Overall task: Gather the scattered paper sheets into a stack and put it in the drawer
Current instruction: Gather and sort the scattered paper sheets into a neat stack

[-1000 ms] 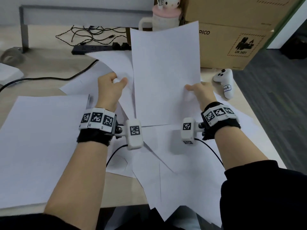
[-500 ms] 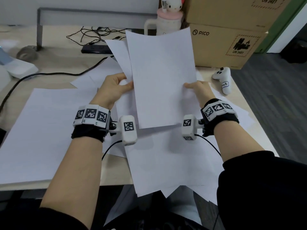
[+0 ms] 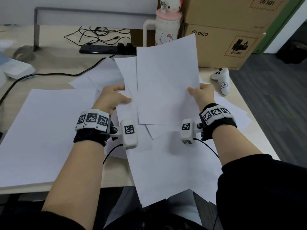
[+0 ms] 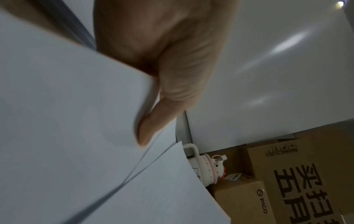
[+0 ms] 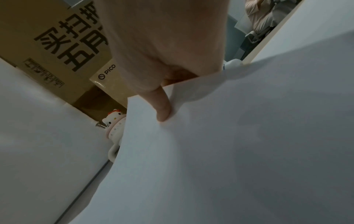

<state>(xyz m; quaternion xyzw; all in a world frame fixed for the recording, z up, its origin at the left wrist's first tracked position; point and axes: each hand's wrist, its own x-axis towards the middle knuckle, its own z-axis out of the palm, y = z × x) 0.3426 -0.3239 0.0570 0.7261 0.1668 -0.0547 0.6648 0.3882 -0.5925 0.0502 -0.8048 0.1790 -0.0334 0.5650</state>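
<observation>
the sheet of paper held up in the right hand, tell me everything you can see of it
The raised sheet is plain white paper, blank on the side facing the camera, rectangular and roughly upright, tilted slightly. It looks thin and curves a little. The right hand pinches its right edge, thumb on the near face. The left hand holds other white sheets just behind its left edge. Its lower edge hangs above loose sheets on the desk, and its top corner overlaps the cartoon-cat mug behind.
</observation>
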